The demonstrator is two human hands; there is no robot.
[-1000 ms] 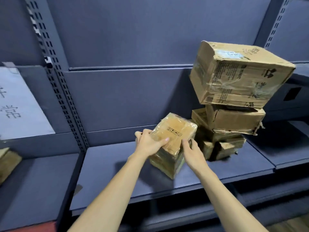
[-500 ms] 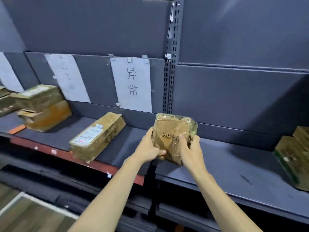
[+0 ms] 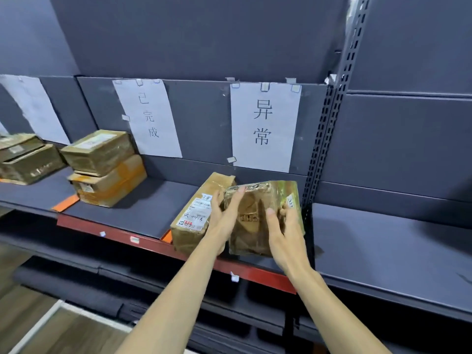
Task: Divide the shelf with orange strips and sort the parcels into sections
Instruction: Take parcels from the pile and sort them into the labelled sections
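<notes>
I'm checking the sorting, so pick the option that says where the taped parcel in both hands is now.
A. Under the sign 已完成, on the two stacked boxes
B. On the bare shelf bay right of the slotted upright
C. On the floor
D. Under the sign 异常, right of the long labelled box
D: the taped parcel, held between the left hand and right hand, sits below the 异常 sign, right of the long labelled box.

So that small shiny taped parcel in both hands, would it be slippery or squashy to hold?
Probably somewhat slick: the small parcel is wrapped in glossy, crinkled tape. It likely gives a little, since its edges look dented. It seems light for its size, as the left hand and right hand hold it with fairly relaxed fingers.
</notes>
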